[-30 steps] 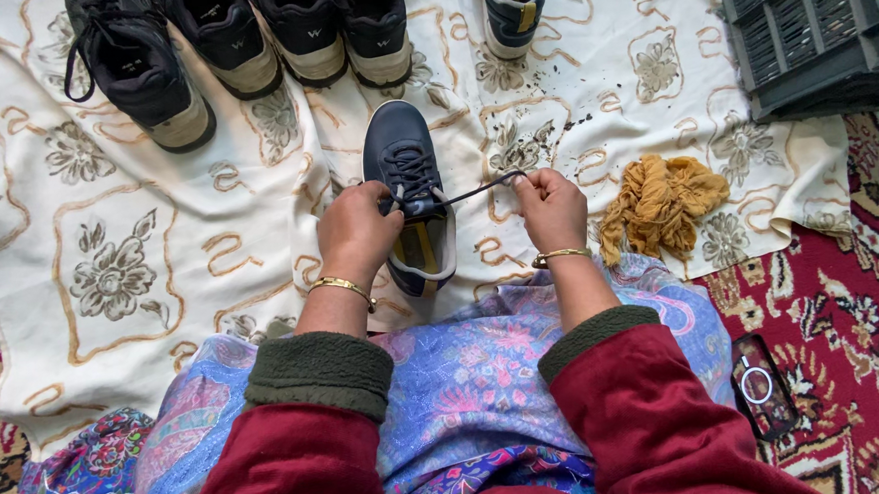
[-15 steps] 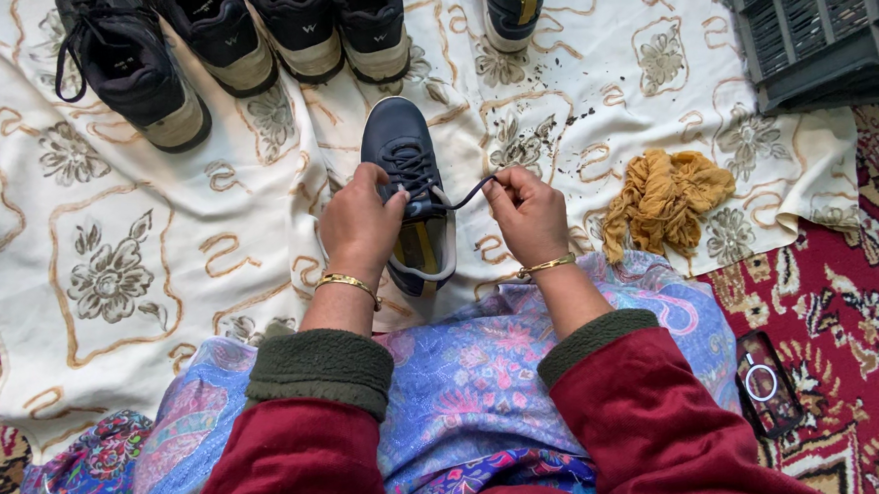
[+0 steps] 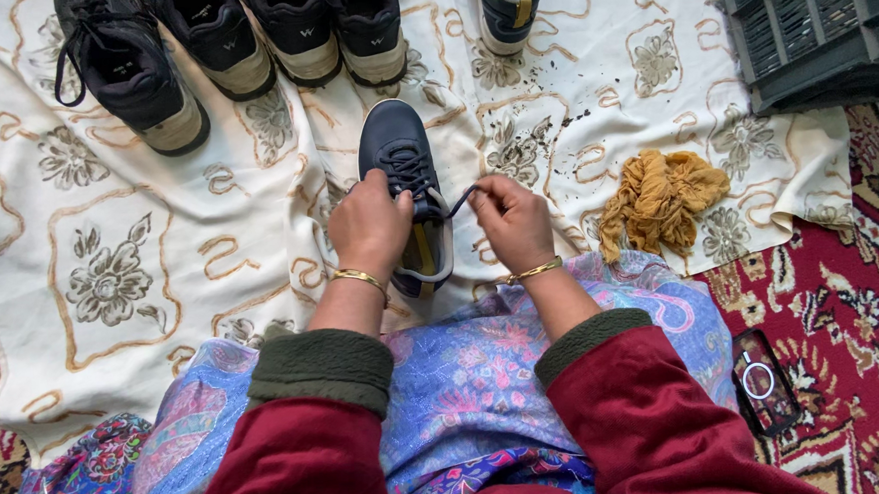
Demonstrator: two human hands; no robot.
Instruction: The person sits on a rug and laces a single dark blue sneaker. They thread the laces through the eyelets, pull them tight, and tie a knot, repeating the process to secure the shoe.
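I look down at my two hands working on a navy shoe (image 3: 397, 150) that lies on a cream cloth (image 3: 141, 201) with tan flower patterns, just beyond my lap, its toe pointing away from me. My left hand (image 3: 370, 225) rests palm down on the middle of the shoe, fingers curled over the lacing; what the fingers grip is hidden beneath them, so I cannot tell. My right hand (image 3: 510, 219) sits just right of the shoe, thumb and fingers pinched on the end of a dark lace (image 3: 460, 199), which runs taut to the shoe. Both wrists wear thin gold bangles, and red sleeves with green cuffs cover my forearms.

At the far edge stands a row of black shoes (image 3: 223, 44). A crumpled mustard rag (image 3: 660, 200) lies right of my hands. A grey slatted crate (image 3: 810, 28) fills the far right corner. A phone (image 3: 762, 383) lies on the red patterned carpet (image 3: 857, 298), near right.
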